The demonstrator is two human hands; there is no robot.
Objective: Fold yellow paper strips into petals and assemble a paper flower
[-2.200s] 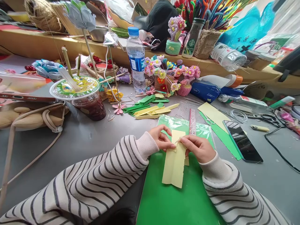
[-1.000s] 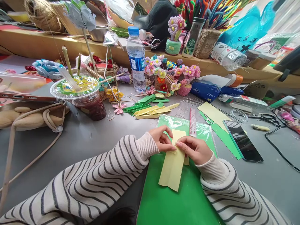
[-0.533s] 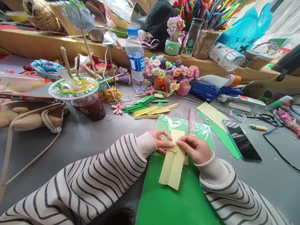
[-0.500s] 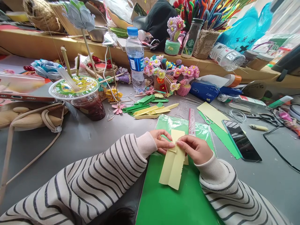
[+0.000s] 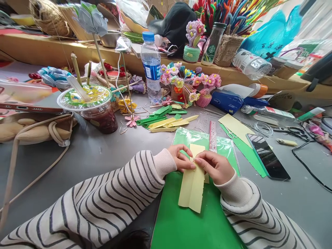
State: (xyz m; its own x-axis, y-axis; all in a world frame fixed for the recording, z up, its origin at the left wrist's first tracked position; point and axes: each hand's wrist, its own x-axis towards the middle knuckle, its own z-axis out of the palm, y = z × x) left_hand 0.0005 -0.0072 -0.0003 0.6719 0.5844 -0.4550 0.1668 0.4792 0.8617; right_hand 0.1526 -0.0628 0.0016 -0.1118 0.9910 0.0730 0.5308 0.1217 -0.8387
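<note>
A creased strip of pale yellow paper (image 5: pixel 193 193) is held over a green sheet in a clear sleeve (image 5: pixel 178 221). My left hand (image 5: pixel 181 158) grips its left side, the thumb lying on the paper and the index finger curved above. From the right, my right hand (image 5: pixel 216 165) pinches the paper near its middle, thumb against index finger. The fingertips of both hands almost meet. A lengthwise fold runs down the strip, and its lower end hangs towards me. Another bit of yellow paper peeks out behind it by my right fingers.
Beyond the hands lie a pink ruler (image 5: pixel 213 136) and folded green and yellow paper strips (image 5: pixel 166 121). A phone (image 5: pixel 268 157) and small scissors (image 5: pixel 230 135) are at right. At left stands a lidded drink cup (image 5: pixel 100 119); a water bottle (image 5: pixel 151 69) stands behind.
My left fingers have shifted on the paper, with index finger and thumb further apart. A small yellow flap under the left thumb no longer shows. The view has shifted slightly.
</note>
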